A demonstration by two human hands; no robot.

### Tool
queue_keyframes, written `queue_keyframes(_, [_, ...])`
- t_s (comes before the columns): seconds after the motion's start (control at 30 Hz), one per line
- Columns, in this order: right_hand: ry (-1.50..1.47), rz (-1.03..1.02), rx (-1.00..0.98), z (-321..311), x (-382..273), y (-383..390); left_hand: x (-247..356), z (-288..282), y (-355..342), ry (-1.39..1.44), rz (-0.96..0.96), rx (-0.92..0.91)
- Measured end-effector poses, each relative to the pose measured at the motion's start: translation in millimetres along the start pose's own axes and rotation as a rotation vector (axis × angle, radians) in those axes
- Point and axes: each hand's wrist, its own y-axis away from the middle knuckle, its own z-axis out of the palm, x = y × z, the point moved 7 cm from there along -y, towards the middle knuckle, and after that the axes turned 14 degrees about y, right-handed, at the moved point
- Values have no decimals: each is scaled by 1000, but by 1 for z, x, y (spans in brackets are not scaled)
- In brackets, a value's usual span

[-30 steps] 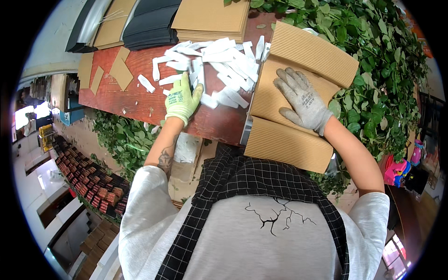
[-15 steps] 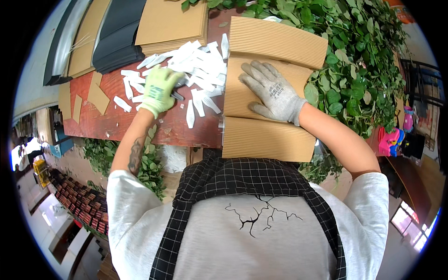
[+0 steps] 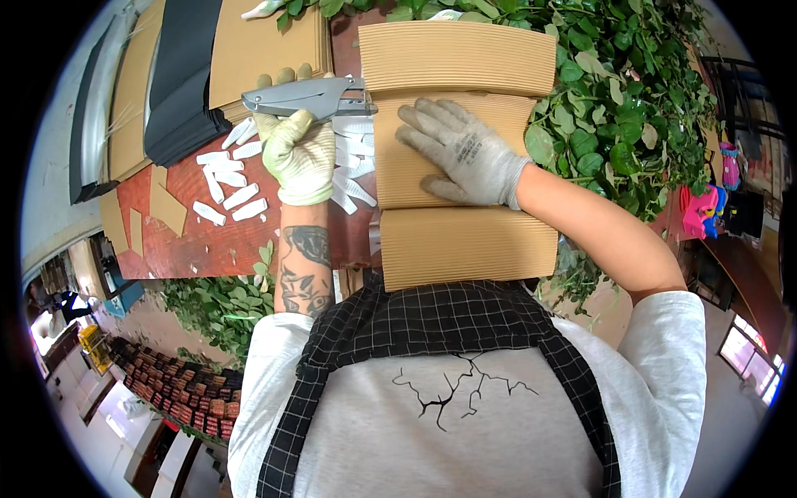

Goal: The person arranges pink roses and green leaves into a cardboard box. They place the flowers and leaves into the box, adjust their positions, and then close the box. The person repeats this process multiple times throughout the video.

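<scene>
A grey plier stapler (image 3: 305,96) is gripped in my left hand (image 3: 299,162), which wears a pale green glove turned palm up. The stapler's jaws point right and meet the left edge of a folded tan corrugated cardboard sheet (image 3: 469,249), near the fold between its far and middle panels. Whether the jaws straddle the cardboard, I cannot tell. My right hand (image 3: 473,153), in a grey glove, lies flat on the middle panel with fingers spread. White mesh sleeves (image 3: 241,196) are strewn on the table to the left, some partly hidden behind my left hand.
Leafy green stems (image 3: 598,124) pile up along the right side. A stack of tan cardboard sheets (image 3: 270,41) and a dark stack (image 3: 187,83) stand at the far left. Cardboard scraps (image 3: 168,205) lie on the red table (image 3: 195,253).
My left hand has picked up the stapler from among the white sleeves, turned palm up and brought it to the cardboard's left edge. My right hand stays flat on the cardboard.
</scene>
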Motion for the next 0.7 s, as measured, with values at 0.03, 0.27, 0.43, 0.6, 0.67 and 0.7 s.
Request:
queue_keyframes(0.03, [-13, -1, 25, 0, 0, 1, -3, 3, -1, 2, 4, -16])
queue_keyframes(0.27, [-56, -8, 51, -2, 0, 1, -18, 21, -15, 17, -76, -230])
queue_keyframes(0.43, [-80, -29, 114, -5, -1, 2, -16, 20, -26, 32, -32, -254])
queue_keyframes(0.6, [-75, -37, 80, -7, 0, 3, -19, 10, -32, 18, 6, -34])
queue_keyframes(0.67, [-38, -34, 75, -4, 3, 5, -25, 11, -28, 33, -5, 167])
queue_keyframes(0.7, [-17, -37, 75, 0, 3, 5, -26, -4, -30, 105, -64, 181])
